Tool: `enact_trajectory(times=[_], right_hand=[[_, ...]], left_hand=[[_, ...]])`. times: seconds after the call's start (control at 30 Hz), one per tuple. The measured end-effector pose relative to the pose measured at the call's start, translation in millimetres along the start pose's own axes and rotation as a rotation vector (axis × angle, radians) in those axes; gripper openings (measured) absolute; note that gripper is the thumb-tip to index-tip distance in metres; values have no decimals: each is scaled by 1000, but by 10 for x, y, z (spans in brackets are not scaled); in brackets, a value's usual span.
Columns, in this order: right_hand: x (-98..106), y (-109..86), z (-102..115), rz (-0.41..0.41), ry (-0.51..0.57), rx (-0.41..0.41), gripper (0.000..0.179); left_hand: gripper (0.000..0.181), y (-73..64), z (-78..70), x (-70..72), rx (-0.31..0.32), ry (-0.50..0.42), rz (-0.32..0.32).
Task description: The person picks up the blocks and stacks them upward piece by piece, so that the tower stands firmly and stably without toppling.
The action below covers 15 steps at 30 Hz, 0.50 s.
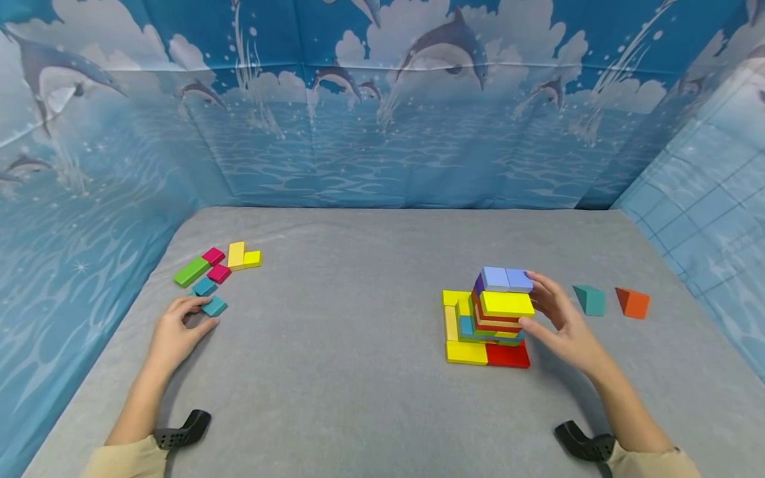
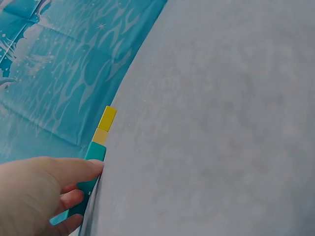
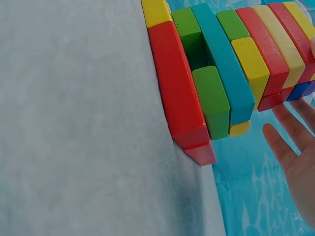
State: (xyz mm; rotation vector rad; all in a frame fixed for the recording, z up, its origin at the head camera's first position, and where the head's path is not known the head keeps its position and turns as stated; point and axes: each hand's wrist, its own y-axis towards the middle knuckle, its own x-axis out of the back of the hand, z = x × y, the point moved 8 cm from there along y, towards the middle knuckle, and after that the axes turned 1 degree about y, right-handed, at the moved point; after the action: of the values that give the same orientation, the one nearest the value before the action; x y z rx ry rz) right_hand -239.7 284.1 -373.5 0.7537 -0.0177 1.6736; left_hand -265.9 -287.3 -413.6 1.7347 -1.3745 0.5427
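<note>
My left hand [image 1: 179, 332] is at the left of the table, thumb and forefinger pinching a teal block [image 1: 214, 307]. In the left wrist view the fingers partly cover that teal block [image 2: 96, 151]. Another teal block [image 1: 204, 287] lies just beyond it. On the right stands a tower of stacked blocks, with a yellow block [image 1: 507, 304] under two light blue blocks [image 1: 495, 279] at its top. My right hand [image 1: 564, 330] is at the tower's right side, fingers extended, thumb at the yellow block. In the right wrist view the straight fingers lie alongside the upper layers.
Near the left hand lie a green block [image 1: 191, 272], two magenta blocks [image 1: 218, 273], a cream block [image 1: 236, 255] and a yellow block [image 1: 253, 259]. Right of the tower stand a teal triangular block [image 1: 592, 301] and an orange triangular block [image 1: 633, 303]. A dolphin-print curtain [image 1: 382, 153] surrounds the grey table [image 1: 346, 398].
</note>
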Motion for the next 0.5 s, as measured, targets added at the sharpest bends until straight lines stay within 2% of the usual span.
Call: enact_trajectory(times=[0.17,0.5], right_hand=[[-4,3,5,2,5,4,79],[6,1,5,-2,-2,-14,78]], left_hand=[[36,-8,-5,-9,-8,1,-4],[36,16,-97,-37,-48,59,-64]])
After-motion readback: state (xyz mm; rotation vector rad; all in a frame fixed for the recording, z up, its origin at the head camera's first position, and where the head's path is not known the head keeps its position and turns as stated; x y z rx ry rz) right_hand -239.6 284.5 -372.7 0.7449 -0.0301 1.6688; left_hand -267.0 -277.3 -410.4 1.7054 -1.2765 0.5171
